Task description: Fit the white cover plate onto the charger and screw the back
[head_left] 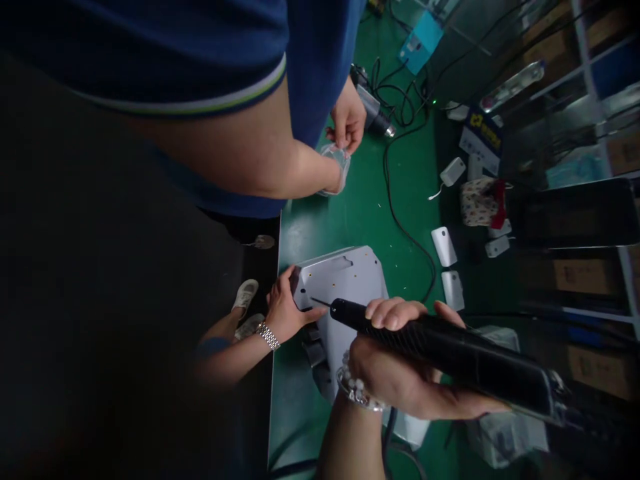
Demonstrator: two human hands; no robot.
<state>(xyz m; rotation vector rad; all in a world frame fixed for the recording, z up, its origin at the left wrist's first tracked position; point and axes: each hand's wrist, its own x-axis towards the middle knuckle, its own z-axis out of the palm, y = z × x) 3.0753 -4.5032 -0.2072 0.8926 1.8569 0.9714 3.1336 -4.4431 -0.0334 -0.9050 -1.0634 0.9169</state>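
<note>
A large grey casing (pixel 345 280) with small holes along its surface lies on the green table. My left hand (pixel 289 308), with a metal watch at its wrist, grips the casing's left end, thumb and fingers around the edge. In my right hand (pixel 400 373) is a black electric screwdriver (pixel 450 350), my fingers wrapped round its body. Its thin bit points left, close to a dark hole near my left hand; whether it touches the casing I cannot tell. Dark parts (pixel 316 353) show beneath the casing, partly hidden.
A co-worker's hands (pixel 349 120) handle a clear plastic piece (pixel 336 163) at the top. Beside them lies a heat gun (pixel 373 110). A black cable (pixel 395 207) crosses the green table (pixel 350 217). White devices (pixel 444 247), a patterned pouch (pixel 479 201) and clear bins (pixel 505 433) stand to the right.
</note>
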